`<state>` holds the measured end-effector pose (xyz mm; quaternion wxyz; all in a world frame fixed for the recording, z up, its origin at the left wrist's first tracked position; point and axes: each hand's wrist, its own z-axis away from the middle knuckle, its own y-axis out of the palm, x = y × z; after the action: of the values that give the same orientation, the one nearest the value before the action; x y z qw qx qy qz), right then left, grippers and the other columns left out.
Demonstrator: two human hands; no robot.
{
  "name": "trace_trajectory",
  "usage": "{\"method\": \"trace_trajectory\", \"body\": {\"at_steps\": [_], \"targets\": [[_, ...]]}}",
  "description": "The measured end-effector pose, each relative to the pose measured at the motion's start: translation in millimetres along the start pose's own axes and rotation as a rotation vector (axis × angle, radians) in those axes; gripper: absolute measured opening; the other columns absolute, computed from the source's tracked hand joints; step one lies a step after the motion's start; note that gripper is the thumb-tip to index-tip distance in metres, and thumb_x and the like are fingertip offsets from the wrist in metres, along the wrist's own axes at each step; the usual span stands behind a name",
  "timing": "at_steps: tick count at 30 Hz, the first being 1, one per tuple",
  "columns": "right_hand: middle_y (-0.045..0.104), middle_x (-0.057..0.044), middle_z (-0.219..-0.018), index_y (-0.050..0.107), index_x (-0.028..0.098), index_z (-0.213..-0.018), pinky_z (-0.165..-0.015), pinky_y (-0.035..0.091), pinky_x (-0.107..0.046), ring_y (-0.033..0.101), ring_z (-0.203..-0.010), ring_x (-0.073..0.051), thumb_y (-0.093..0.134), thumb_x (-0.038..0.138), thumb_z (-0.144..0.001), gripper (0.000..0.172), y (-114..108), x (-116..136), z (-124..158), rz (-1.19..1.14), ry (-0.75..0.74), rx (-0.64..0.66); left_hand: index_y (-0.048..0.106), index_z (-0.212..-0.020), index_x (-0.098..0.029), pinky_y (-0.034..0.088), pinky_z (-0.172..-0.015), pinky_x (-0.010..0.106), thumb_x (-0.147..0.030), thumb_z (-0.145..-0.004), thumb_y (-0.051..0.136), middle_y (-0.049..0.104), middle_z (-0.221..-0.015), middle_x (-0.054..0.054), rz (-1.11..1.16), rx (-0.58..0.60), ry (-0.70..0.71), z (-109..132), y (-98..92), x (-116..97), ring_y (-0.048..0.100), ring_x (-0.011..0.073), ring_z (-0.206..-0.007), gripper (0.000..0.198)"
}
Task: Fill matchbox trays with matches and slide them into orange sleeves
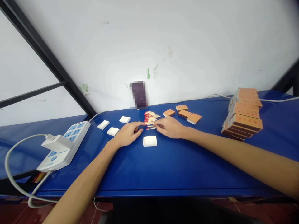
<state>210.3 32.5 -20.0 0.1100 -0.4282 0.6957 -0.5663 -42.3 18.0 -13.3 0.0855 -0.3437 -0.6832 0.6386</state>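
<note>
The left hand (pixel 130 133) and the right hand (pixel 170 126) face each other low over the table (pixel 182 168), with the matches (pixel 151 117) lying between and just beyond them. The left hand is half curled; its forefinger reaches out to the red heads at the near end of the pile, and its thumb stands apart from that finger. The right hand is at the opposite side, by the plain ends, its thumb and fingers drawn close together; whether they pinch a match cannot be told.

The matches lie roughly side by side, heads toward the left hand, most of them heaped away from the person and a few in a thin row nearer, between the fingertips. Just on the near side of that row, between the hands and apart from both, sits a white tray (pixel 149 141). Three more trays (pixel 125 119) lie beyond and to the left of the left hand, one of them just beside it.

Beyond the right hand are four orange matchboxes (pixel 194 118), some touching. Well to its right stands a tall stack (pixel 245 119) of similar boxes. A power strip (pixel 76 137) with a plugged-in adapter (pixel 56 143) lies far left.
</note>
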Motion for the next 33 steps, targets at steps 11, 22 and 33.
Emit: {"method": "trace_trajectory", "body": {"at_steps": [11, 22, 33], "targets": [[0.072, -0.003, -0.082, 0.073, 0.020, -0.099, -0.062, 0.032, -0.025, 0.057, -0.068, -0.013, 0.049, 0.019, -0.091, 0.025, -2.1, 2.7, -0.7, 0.032, 0.030, 0.030, 0.058, -0.126, -0.020, 0.035, -0.062, 0.028, -0.033, -0.097, 0.047, 0.052, -0.065, -0.003, 0.005, -0.003, -0.007, -0.2, 0.0, 0.4, 0.048, 0.0145, -0.060, 0.034], [0.073, -0.003, -0.087, 0.072, 0.021, -0.104, -0.065, 0.033, -0.026, 0.060, -0.075, -0.016, 0.047, 0.020, -0.092, 0.028, -1.2, -0.9, -0.8, 0.041, 0.024, 0.051, 0.060, -0.120, -0.021, 0.035, -0.061, 0.028, -0.034, -0.097, 0.047, 0.051, -0.065, -0.004, 0.006, 0.004, -0.013, 0.0, -1.1, -0.6, 0.048, 0.0143, -0.060, 0.029], [0.075, -0.005, -0.094, 0.069, 0.022, -0.119, -0.065, 0.036, -0.026, 0.063, -0.077, -0.017, 0.046, 0.020, -0.094, 0.034, 0.9, -1.2, 0.3, 0.059, 0.048, 0.039, 0.053, -0.112, -0.021, 0.035, -0.061, 0.027, -0.034, -0.095, 0.050, 0.048, -0.064, -0.006, 0.066, -0.023, -0.033, 0.2, -0.1, 0.0, 0.047, 0.0138, -0.059, 0.021]]}}
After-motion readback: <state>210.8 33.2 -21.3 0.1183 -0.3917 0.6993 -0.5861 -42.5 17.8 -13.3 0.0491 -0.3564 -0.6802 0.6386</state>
